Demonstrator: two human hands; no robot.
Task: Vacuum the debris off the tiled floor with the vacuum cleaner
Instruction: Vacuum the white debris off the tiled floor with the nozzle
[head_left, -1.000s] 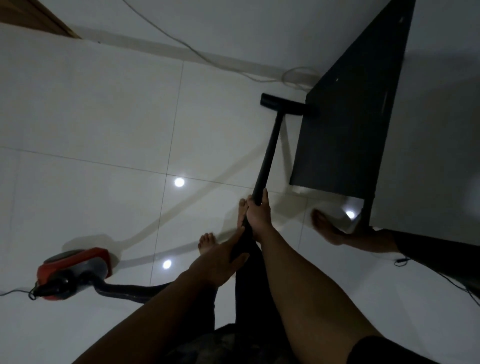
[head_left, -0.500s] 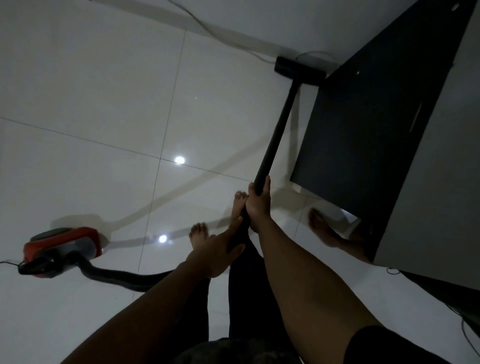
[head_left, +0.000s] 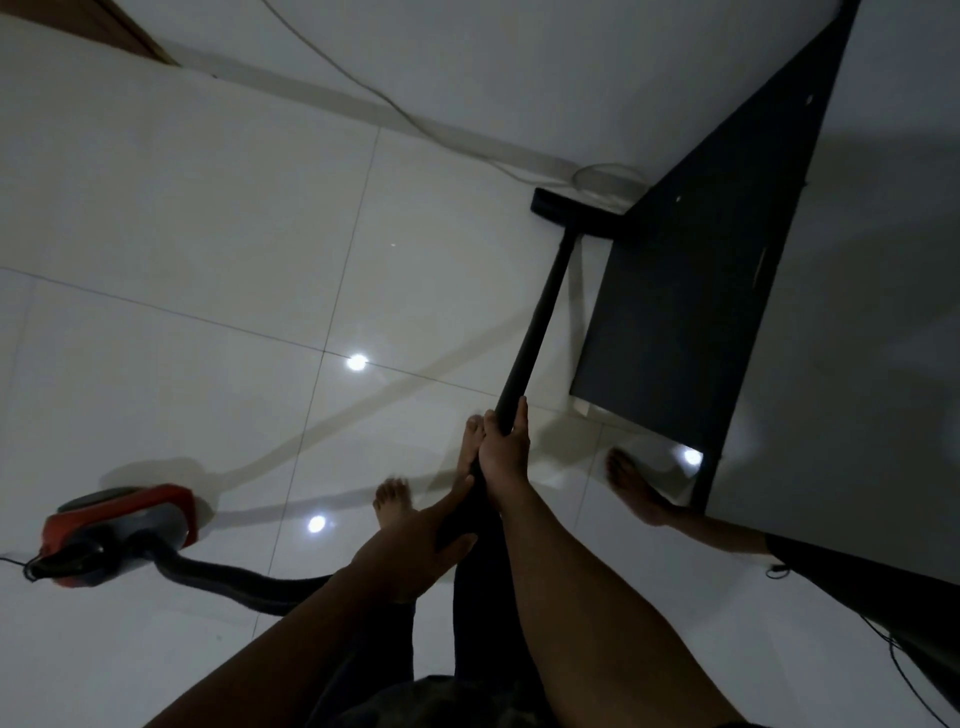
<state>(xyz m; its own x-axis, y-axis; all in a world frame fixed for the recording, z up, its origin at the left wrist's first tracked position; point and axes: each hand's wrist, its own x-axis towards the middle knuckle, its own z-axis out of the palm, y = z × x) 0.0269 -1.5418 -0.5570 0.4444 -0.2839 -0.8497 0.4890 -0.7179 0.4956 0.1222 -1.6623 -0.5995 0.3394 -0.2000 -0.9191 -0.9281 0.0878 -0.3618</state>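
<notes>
Two hands on black vacuum wand (head_left: 540, 317), floor head (head_left: 566, 210) at foot of dark table panel (head_left: 691, 291)

Right hand (head_left: 504, 447) wrapped tight round wand's lower end; left hand (head_left: 415, 540) lower down, fingers curled loosely on the handle, thumb out. Wand slanting up and away over white tiled floor (head_left: 182, 223), head flat on tile near the wall, beside a pale cable (head_left: 395, 111). Red and grey vacuum body (head_left: 119, 525) far left on floor, dark hose (head_left: 234, 579) curving from it toward the arms. Bare feet (head_left: 392, 501) under the hands
</notes>
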